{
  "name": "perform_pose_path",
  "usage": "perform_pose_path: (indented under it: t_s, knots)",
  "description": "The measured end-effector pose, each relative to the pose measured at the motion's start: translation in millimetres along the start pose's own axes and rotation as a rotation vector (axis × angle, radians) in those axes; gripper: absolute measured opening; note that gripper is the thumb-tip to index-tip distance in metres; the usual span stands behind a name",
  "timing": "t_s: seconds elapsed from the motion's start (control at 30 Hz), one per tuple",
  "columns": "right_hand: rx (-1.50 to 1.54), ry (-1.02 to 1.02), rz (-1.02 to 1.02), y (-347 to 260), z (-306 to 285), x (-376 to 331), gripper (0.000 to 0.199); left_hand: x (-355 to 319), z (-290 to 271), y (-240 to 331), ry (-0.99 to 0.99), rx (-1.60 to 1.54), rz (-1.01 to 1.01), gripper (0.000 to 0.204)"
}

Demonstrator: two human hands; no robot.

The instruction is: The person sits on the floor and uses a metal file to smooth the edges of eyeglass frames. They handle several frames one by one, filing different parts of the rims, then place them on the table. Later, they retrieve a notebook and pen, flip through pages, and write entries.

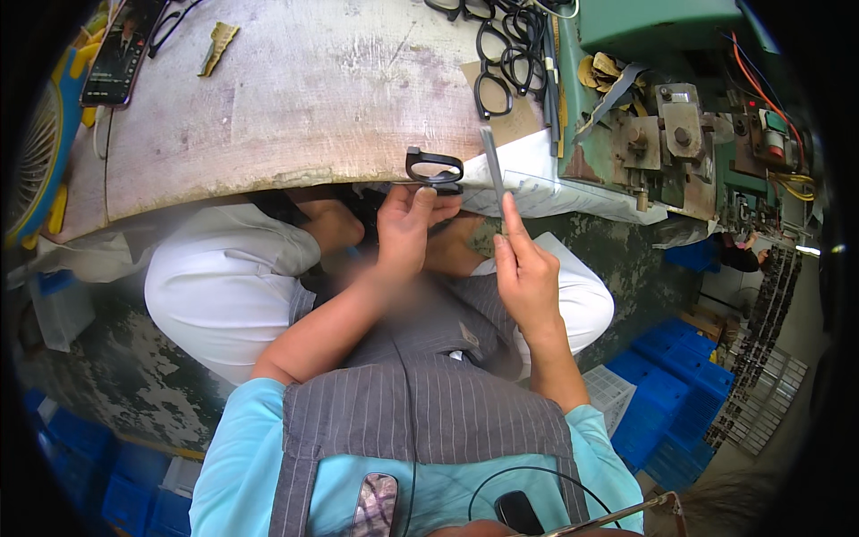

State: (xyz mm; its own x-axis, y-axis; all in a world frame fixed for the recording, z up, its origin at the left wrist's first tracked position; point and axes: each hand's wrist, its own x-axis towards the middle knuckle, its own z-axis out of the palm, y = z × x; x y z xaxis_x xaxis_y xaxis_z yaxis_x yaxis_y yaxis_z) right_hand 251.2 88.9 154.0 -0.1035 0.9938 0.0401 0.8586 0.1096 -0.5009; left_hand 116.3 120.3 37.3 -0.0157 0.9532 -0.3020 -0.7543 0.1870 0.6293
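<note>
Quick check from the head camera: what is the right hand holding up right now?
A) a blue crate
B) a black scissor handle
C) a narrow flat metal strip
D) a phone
C: the right hand pinches a narrow grey metal strip that stands upright over the workbench edge, while the black scissor handle is at the left hand.

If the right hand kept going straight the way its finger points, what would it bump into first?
The right hand points up along the thin grey metal strip it holds. Straight on, it would probably meet the pale sheet at the workbench edge first, then the black scissor handles. Depth is hard to judge.
</note>
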Motion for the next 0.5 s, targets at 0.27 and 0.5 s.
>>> perform_pose_path:
  t_s: [0.27,0.5]
  knots:
    - [-0.038,0.121,-0.107,17.8,24.9,-8.8,0.059,-19.6,-1.0,38.4,-0.181,-0.246,-0.460,0.029]
    - [0.010,0.111,-0.076,22.8,31.5,-9.7,0.055,-42.0,19.7,92.1,-0.106,-0.267,-0.569,0.023]
